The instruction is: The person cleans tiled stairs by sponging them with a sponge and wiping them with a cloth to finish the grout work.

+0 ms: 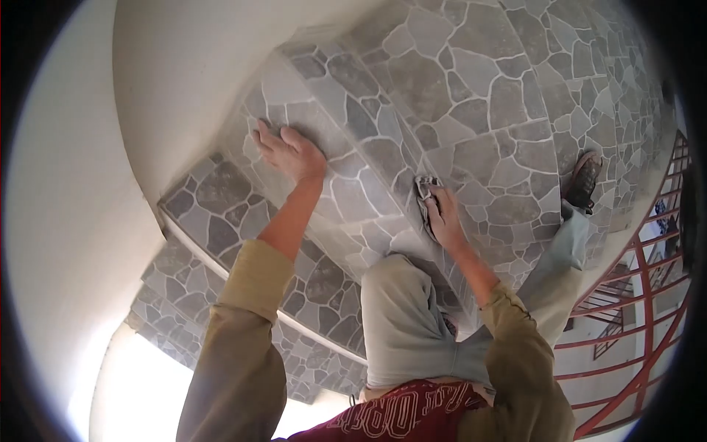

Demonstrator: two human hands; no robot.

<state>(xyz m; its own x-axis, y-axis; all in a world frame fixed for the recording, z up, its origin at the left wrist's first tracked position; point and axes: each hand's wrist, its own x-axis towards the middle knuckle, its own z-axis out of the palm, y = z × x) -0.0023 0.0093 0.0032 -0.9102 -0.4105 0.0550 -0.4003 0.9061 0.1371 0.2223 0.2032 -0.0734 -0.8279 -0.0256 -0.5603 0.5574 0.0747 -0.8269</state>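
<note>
View from above of a person crouched on a curved staircase faced in grey stone-pattern tiles (456, 96). The left hand (291, 151) lies flat on a step, fingers spread wide and holding nothing, fingertips pointing toward the white wall (184, 74). The right hand (445, 217) is closed around a crumpled grey cloth (425, 186). The cloth bunches just past the fingertips and presses on the tile where two tiled faces meet in a pale edge line. The person's bent knee (401, 309), in light trousers, sits just below the right wrist. A worn shoe (584, 180) rests on the tiles well beyond the fingers, to the right. A red metal railing (641, 272) curves along the far right.

To do this wiping well, it seems best to keep the cloth bunched firmly under the fingertips, work along the white joints with steady pressure, and leave the left palm planted for balance. Whether the cloth is damp cannot be told.
</note>
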